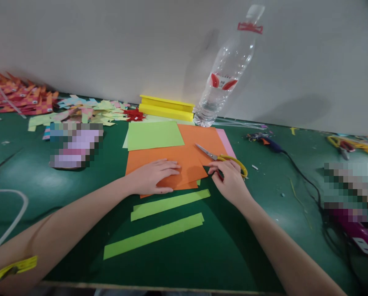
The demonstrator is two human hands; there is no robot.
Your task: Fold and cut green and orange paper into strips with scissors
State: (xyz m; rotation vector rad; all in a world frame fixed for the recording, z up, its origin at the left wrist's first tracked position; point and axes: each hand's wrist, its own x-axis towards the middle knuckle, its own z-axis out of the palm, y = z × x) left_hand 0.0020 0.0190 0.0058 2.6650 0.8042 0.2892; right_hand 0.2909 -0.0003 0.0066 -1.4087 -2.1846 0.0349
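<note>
My left hand (156,176) lies flat with fingers stretched on a stack of orange paper (150,158). At the stack's right edge, my right hand (230,181) has its fingers curled, with the thumb and forefinger pinched at an orange sheet's corner. Scissors (215,157) with yellow handles lie across the paper just behind that hand, which partly hides the handles. A light green sheet (155,135) rests on the orange stack, and pink paper (225,142) peeks out at the right. Nearer the table edge are light green strips (171,204), some overlapping, and more strips (153,237).
A tilted-looking water bottle (222,78) stands by the wall beside a folded yellow piece (167,109). Paper scraps (88,109) and woven red-orange pieces (24,96) pile up at the left. A blurred-out phone-like object (79,148) lies left; a dark cable (304,172) runs at right.
</note>
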